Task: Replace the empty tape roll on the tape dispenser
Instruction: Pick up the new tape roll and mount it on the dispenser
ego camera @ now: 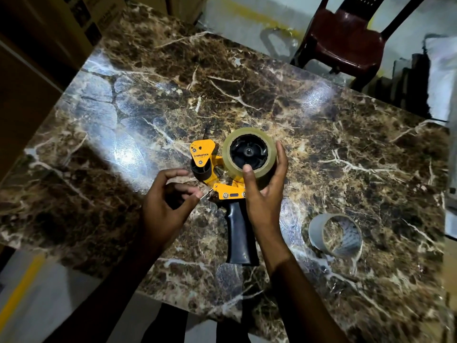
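A yellow tape dispenser (201, 154) with a black handle (239, 236) lies flat on the marble table (346, 149). A full roll of clear tape (247, 137) sits on its black hub. My right hand (264, 191) wraps around the roll's near side, thumb on its face. My left hand (165, 201) hovers just left of the dispenser's front, thumb and forefinger pinched on the thin clear tape end near the blade. An empty grey cardboard core (335, 235) stands on the table to the right.
A dark red plastic chair (346, 38) stands beyond the table's far right corner. Cardboard boxes (81, 18) are stacked past the far left edge. White objects (442, 78) sit at the right edge.
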A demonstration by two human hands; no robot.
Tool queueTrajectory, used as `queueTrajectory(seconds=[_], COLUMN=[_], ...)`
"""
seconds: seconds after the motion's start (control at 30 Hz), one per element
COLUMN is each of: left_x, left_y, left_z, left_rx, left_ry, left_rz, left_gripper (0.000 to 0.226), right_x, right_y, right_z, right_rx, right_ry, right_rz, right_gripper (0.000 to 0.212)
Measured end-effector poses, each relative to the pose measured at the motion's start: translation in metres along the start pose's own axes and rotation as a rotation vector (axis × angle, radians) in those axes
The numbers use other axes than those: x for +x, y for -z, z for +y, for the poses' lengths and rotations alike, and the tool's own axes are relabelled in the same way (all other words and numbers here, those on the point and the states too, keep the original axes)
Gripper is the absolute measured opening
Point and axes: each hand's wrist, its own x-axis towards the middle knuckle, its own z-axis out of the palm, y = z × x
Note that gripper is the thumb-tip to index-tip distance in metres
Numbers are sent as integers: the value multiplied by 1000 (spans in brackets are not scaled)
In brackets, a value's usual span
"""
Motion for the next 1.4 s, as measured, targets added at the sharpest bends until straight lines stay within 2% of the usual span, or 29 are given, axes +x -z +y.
queueTrajectory(seconds=[0.13, 0.3, 0.43, 0.63, 0.7, 0.83, 0.93, 1.0, 1.13, 1.4], left_x=[0, 0, 1, 5, 6, 8, 17, 23, 26, 35], left_y=[10, 21, 29, 38, 40, 37, 36, 34, 29, 32], left_z=[-1, -1, -1, -5, -2, 4, 6, 6, 1, -3], left_rx=[19, 58, 63, 145, 132, 180, 419, 490, 519, 554], left_ry=[16, 4, 17, -16, -13, -105, -320, -355, -427, -492], left_rz=[-61, -40, -9, -42, -35, -99, -152, -167, -170, -71], left_gripper=[34, 35, 35, 31, 41, 86, 99, 106, 113, 92], right_x=[-2, -1, 0, -1, 0, 0, 1, 1, 0, 2], right_y=[-1, -2, -4, -6, -6, -7, -8, -8, -8, -10], right_z=[-1, 1, 0, 1, 3, 6, 7, 8, 10, 10], right_rx=[-10, -41, -81, -72, -61, -71, -95, -97, -76, -50], right_ry=[25, 56, 79, 69, 79, 76, 75, 74, 60, 57], right_rz=[32, 68, 31, 37, 37, 18, 1, -2, 3, 18], right_gripper=[74, 71, 68, 65, 66, 67, 66, 66, 66, 64])
